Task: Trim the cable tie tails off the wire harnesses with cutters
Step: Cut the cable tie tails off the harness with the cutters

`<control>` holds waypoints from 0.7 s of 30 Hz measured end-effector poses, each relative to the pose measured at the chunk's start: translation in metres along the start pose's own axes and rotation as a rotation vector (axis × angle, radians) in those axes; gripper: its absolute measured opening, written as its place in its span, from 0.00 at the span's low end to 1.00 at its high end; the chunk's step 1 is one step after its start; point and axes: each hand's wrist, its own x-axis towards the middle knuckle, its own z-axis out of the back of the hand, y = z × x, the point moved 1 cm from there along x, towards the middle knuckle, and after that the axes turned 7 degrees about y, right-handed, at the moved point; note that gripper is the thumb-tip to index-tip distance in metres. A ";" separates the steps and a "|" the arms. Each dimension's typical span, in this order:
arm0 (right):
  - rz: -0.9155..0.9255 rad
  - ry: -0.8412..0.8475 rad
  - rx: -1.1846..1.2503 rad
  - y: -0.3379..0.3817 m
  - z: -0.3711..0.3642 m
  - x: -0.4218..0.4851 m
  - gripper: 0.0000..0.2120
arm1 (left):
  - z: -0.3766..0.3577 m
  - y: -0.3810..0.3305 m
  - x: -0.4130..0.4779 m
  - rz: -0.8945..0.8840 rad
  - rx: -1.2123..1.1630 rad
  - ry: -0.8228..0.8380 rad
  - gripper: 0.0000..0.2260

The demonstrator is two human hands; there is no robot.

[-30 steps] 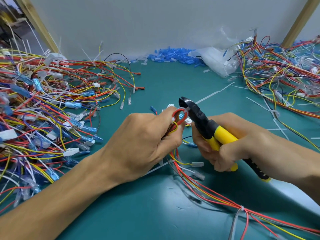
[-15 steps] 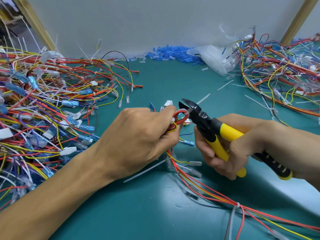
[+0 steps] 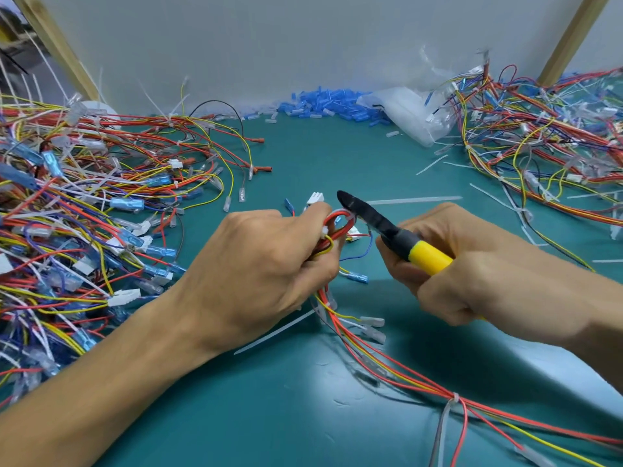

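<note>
A red-and-yellow harness [image 3: 337, 227] is pinched in the left hand [image 3: 263, 271]; yellow-handled cutters [image 3: 387, 230] are gripped by the right hand [image 3: 448, 264], blades seemingly closed at its loop.

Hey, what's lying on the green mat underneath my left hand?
A loose white cable tie strip pokes out from under the left hand, and red and yellow harness wires trail out toward the lower right. The hand covers where they run beneath it.

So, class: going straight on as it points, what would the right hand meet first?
Likely the wire loop in the left hand; the right hand's cutters seem to touch it, depth unclear.
</note>
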 end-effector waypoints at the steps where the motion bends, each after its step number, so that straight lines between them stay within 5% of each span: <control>1: 0.008 -0.029 0.007 -0.002 -0.001 -0.001 0.12 | 0.000 -0.001 0.000 -0.002 -0.010 -0.020 0.14; 9: 0.094 -0.285 -0.357 -0.008 -0.002 -0.001 0.10 | 0.001 0.001 -0.001 -0.014 -0.034 0.000 0.14; 21: 0.151 -0.253 -0.372 -0.009 -0.002 -0.006 0.08 | -0.002 -0.002 -0.002 -0.027 -0.086 0.007 0.15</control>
